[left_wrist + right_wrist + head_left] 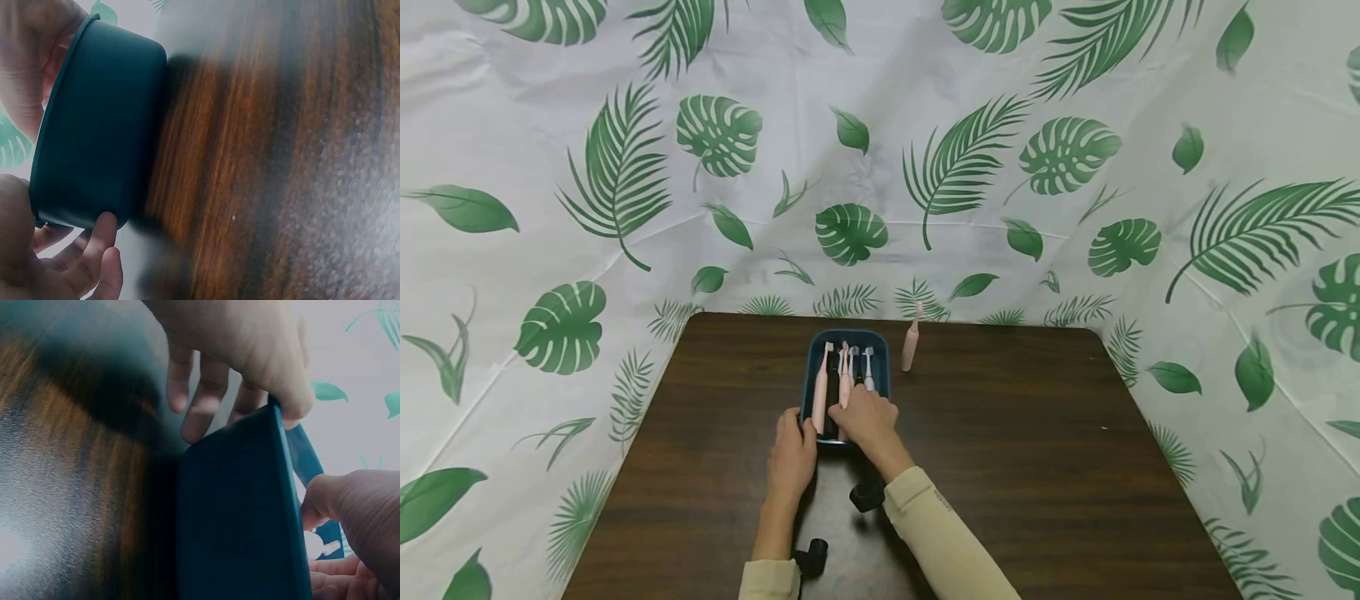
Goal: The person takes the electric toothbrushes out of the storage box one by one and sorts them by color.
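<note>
On a dark wooden table [1000, 433] ringed by leaf-print sheeting, a dark blue plastic tray [880, 343] of toothbrushes is gripped at its near end by the left hand [792, 457]; the right hand [867, 419] is curled over the rim (best steadied throughout).

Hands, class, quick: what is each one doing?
Left hand: grips the near end of the dark blue plastic tray.
Right hand: reaches into the tray; grip cannot be told.

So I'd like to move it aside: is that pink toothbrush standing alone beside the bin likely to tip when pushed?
Probably yes. The pink toothbrush stands upright on a narrow base on the table, tall and slim, so a nudge up high would likely topple it. Its rounded body might then roll. It looks stiff and light.
</note>
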Demonstrator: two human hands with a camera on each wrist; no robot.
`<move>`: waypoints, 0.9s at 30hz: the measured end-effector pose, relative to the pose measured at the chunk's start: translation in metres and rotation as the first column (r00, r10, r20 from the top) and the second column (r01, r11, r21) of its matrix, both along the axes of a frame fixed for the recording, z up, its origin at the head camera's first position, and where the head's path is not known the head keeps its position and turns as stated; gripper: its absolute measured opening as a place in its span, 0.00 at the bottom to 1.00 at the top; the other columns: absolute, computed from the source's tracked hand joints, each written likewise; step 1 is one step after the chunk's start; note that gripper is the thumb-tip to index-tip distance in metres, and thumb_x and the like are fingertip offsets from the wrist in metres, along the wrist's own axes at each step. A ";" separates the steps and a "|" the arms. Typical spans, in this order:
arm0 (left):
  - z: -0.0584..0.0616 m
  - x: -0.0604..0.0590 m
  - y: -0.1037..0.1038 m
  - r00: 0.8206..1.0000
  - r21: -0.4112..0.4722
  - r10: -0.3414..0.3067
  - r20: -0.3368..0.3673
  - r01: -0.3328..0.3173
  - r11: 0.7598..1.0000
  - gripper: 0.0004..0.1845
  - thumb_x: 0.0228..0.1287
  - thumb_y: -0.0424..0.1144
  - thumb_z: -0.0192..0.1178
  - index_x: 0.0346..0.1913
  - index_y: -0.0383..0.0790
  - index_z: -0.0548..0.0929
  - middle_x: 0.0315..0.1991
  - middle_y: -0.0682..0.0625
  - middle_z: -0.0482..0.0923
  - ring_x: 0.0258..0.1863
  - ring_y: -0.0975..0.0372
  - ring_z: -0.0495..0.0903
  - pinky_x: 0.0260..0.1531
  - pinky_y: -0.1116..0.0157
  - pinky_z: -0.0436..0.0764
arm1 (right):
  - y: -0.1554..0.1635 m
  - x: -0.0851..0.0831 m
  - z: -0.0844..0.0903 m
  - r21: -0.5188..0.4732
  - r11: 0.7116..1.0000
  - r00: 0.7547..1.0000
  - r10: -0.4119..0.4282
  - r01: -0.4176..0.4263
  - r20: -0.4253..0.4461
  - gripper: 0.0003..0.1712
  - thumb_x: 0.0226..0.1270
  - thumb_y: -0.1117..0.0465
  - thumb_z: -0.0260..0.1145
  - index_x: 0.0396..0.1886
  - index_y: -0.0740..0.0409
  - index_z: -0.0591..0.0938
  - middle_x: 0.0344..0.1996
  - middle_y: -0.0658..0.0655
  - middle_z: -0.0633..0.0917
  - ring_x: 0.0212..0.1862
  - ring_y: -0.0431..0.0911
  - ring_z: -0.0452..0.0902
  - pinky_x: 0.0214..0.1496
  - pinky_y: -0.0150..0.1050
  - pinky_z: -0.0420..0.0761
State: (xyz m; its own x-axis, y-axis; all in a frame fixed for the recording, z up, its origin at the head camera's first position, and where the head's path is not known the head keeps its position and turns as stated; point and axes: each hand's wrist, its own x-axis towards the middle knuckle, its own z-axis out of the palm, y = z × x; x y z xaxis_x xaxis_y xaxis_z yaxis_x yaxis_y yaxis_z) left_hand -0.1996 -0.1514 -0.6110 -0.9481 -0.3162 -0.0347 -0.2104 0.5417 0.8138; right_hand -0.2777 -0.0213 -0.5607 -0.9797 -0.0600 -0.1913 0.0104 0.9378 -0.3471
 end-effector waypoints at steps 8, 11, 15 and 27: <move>0.001 -0.001 0.000 1.000 0.008 -0.005 -0.014 0.005 1.000 0.22 0.87 0.49 0.45 0.71 0.41 0.72 0.60 0.41 0.77 0.40 0.48 0.80 0.38 0.48 0.76 | 0.000 0.004 -0.001 -0.011 1.000 0.997 0.018 -0.019 -0.079 0.24 0.71 0.43 0.70 0.16 0.48 0.81 0.15 0.50 0.80 0.20 0.47 0.76 0.26 0.44 0.76; 0.001 -0.001 0.000 1.000 0.006 0.003 -0.011 -0.003 1.000 0.22 0.86 0.48 0.46 0.71 0.41 0.73 0.59 0.41 0.77 0.40 0.48 0.80 0.38 0.48 0.76 | 0.000 0.005 -0.001 -0.023 0.999 0.997 0.032 -0.034 -0.067 0.25 0.71 0.44 0.70 0.14 0.47 0.81 0.13 0.48 0.80 0.21 0.46 0.76 0.26 0.43 0.76; 0.000 -0.002 -0.001 1.000 -0.001 0.010 -0.008 -0.010 1.000 0.21 0.86 0.47 0.46 0.70 0.39 0.73 0.58 0.40 0.77 0.41 0.47 0.81 0.39 0.45 0.78 | -0.001 0.004 -0.002 -0.036 0.999 0.999 0.032 -0.033 -0.036 0.24 0.71 0.44 0.70 0.16 0.47 0.81 0.15 0.48 0.81 0.23 0.46 0.77 0.27 0.44 0.77; -0.003 -0.002 -0.003 1.000 0.003 0.010 -0.017 -0.010 1.000 0.21 0.87 0.47 0.46 0.70 0.38 0.72 0.61 0.38 0.76 0.43 0.44 0.82 0.42 0.39 0.79 | 0.000 0.005 0.000 -0.063 0.998 1.000 0.006 -0.005 0.021 0.24 0.65 0.40 0.70 0.17 0.49 0.80 0.20 0.52 0.81 0.24 0.48 0.77 0.29 0.45 0.75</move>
